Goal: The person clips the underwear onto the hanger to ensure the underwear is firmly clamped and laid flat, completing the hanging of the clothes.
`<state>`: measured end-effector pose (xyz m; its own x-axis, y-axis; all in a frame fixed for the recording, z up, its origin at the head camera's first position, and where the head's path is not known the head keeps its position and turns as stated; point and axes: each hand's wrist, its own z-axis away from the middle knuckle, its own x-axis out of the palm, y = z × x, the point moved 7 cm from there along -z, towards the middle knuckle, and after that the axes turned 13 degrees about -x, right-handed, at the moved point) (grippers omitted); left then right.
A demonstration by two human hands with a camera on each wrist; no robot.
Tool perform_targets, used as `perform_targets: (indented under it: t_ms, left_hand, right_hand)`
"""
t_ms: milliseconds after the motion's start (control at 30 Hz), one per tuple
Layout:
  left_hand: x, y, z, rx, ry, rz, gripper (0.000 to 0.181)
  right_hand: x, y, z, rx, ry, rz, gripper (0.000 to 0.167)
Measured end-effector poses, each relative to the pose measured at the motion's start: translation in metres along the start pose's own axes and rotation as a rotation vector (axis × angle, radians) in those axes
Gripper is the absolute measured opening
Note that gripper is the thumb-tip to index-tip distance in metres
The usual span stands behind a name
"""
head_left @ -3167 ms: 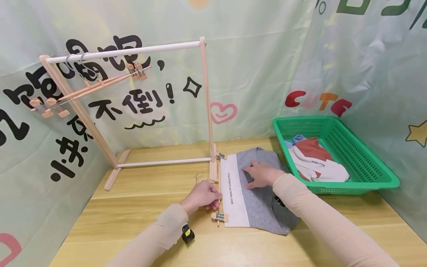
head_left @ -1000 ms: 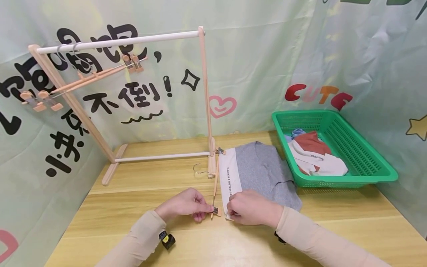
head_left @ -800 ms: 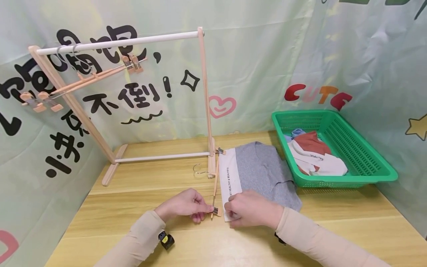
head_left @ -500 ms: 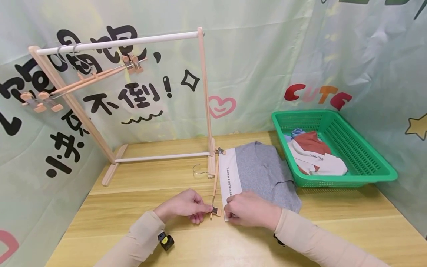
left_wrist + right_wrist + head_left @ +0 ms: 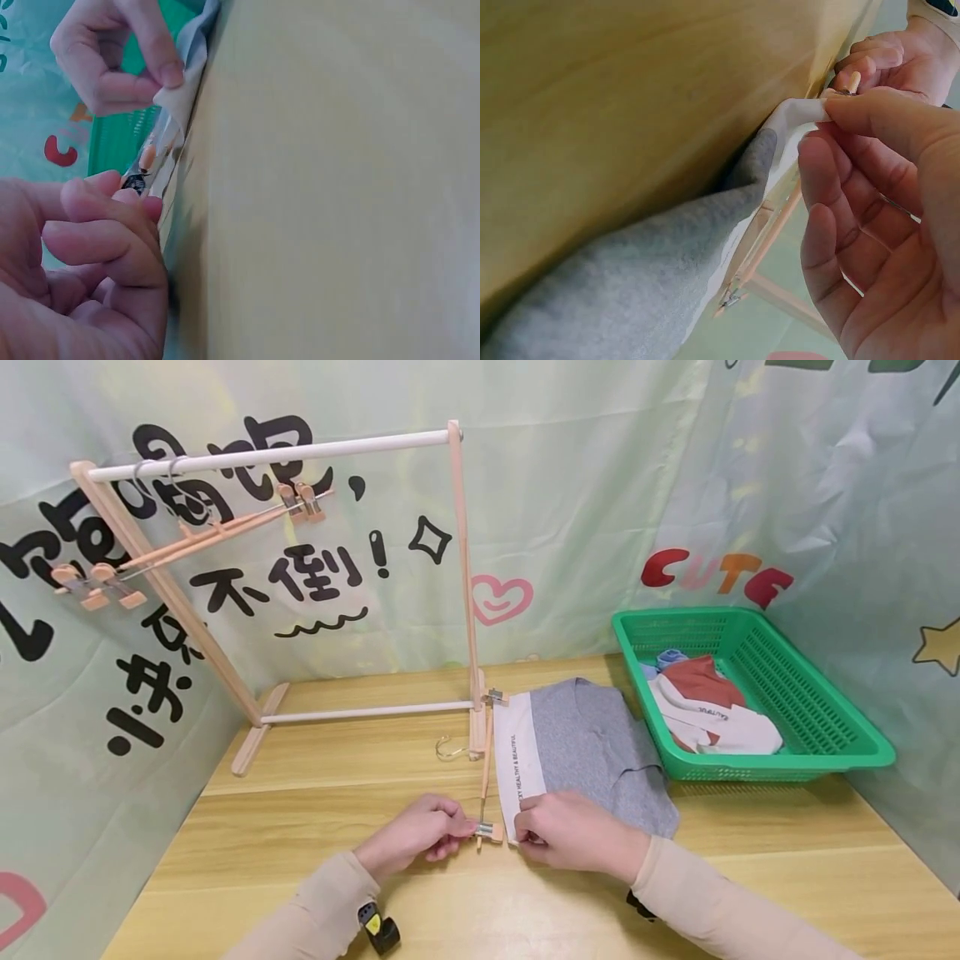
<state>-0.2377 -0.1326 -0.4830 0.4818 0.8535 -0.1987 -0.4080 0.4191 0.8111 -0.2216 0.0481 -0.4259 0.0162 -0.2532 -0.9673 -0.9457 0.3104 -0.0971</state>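
Observation:
Grey briefs [image 5: 592,735] with a white lettered waistband [image 5: 517,760] lie on the table, the waistband beside a wooden clip hanger [image 5: 487,764]. My left hand [image 5: 420,837] pinches the hanger's near clip [image 5: 489,832]. My right hand [image 5: 577,833] pinches the near corner of the waistband, lifted slightly in the right wrist view, where the grey cloth [image 5: 645,262] hangs from it. A small gap parts the near clip from that corner. At the waistband's far end sits the other clip [image 5: 495,697]. Curled fingers of the left hand [image 5: 97,262] mostly hide the near clip in the left wrist view.
A wooden rack [image 5: 460,543] with a white top bar [image 5: 300,453] stands at the back left, clip hangers [image 5: 210,537] hanging from it. At the right is a green basket [image 5: 817,764] holding folded clothes [image 5: 712,706]. Printed cloth walls [image 5: 570,527] rise behind the table.
Since the oldest frame, my left hand has moved from the hanger bar to its near clip, and my right hand from the grey cloth to the waistband's near corner. The near clip now sits off the waistband.

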Motion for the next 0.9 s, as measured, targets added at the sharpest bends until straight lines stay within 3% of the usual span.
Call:
perform_targets:
  t_ms: [333,900]
  left_hand:
    - [0.004,0.0,-0.003,-0.001,0.008,0.086,0.015]
    - [0.016,0.005,-0.004,0.007,-0.009,0.16,0.015]
  right_hand:
    - [-0.006,-0.001,0.004,-0.02,0.053,-0.006,0.014]
    - [-0.008,-0.008,0.005,-0.077,0.072,0.099,0.024]
